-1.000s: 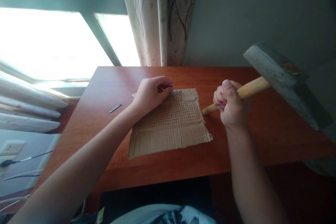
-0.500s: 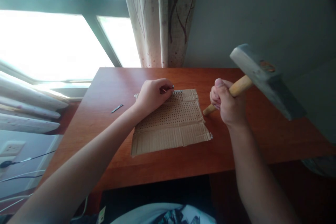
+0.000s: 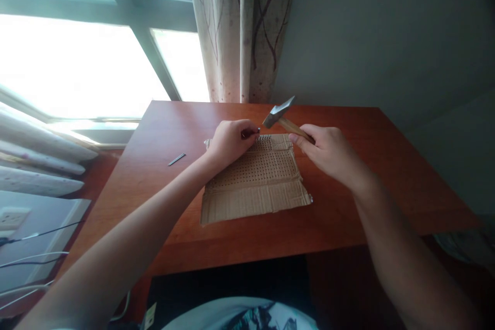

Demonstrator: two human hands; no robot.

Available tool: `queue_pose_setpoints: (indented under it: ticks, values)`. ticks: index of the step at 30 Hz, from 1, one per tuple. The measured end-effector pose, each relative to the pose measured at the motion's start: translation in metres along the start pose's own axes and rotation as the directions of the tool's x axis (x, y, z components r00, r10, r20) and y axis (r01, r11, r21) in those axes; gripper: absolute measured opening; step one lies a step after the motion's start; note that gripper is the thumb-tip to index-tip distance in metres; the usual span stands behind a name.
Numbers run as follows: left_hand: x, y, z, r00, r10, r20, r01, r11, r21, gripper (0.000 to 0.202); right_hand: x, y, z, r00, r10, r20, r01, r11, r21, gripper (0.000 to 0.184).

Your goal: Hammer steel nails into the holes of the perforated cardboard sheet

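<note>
My right hand (image 3: 328,148) grips the wooden handle of a hammer (image 3: 278,113), whose metal head hangs just above and right of my left fingertips. My left hand (image 3: 232,142) is pinched around a nail (image 3: 259,129); only its tip end shows above the fingers, at the far edge of the cardboard. The brown cardboard (image 3: 253,202) lies flat on the table, with rows of small holes across its middle. A short row of nails (image 3: 266,137) stands along its far edge beside my left fingers. Part of the cardboard is covered by my left hand and wrist.
Loose nails (image 3: 177,160) lie left of the cardboard on the reddish wooden table (image 3: 240,247). A window (image 3: 77,67) and a patterned curtain (image 3: 220,36) stand beyond the table. Cables (image 3: 38,234) and a wall socket (image 3: 13,218) are at the lower left.
The hammer has swung down and left, from raised near the camera to just above my left fingers. My left hand keeps its pinch at the cardboard's far edge. The view has shifted slightly.
</note>
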State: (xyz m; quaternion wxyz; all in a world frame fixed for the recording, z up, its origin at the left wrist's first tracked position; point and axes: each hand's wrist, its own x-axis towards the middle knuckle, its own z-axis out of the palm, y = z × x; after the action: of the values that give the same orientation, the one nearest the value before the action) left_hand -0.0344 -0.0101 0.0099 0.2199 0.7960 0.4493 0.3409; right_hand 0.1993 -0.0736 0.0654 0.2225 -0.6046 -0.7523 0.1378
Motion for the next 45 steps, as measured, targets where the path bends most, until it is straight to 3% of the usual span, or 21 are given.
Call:
queue_pose_setpoints:
  ticks: [3,9,13,21,32,38,45]
  values:
    - [0.0,0.0,0.0,1.0,0.006,0.004,-0.006,1.0,0.003,0.016,0.005,-0.011,-0.009,0.999,-0.034,-0.026,0.031,0.993,-0.117,0.042]
    - [0.0,-0.001,0.001,1.0,0.002,0.004,-0.002,1.0,0.0,0.014,0.007,-0.025,-0.013,0.999,-0.048,0.002,0.048,0.99,-0.13,0.041]
    - [0.001,-0.001,0.001,1.0,-0.009,0.016,0.008,1.0,0.029,0.013,0.009,-0.026,-0.007,0.997,-0.007,0.076,0.018,0.99,-0.137,0.039]
    - [0.001,0.0,0.0,1.0,0.01,0.004,-0.01,1.0,0.001,0.014,0.009,-0.031,-0.011,1.0,0.008,-0.01,-0.009,0.993,-0.121,0.039]
    - [0.001,-0.003,0.0,0.999,0.007,0.051,-0.01,0.999,0.053,0.013,0.013,-0.024,-0.003,0.996,0.053,0.074,-0.042,0.989,-0.144,0.039]
    - [-0.02,0.012,-0.019,0.991,0.063,0.12,-0.095,0.955,0.282,0.03,0.014,-0.023,-0.002,0.995,0.045,0.086,-0.033,0.99,-0.138,0.039]
    - [-0.048,0.016,-0.021,0.963,0.163,0.214,-0.226,0.922,0.314,0.04,0.014,-0.027,-0.006,0.997,0.031,0.068,-0.02,0.989,-0.15,0.037]
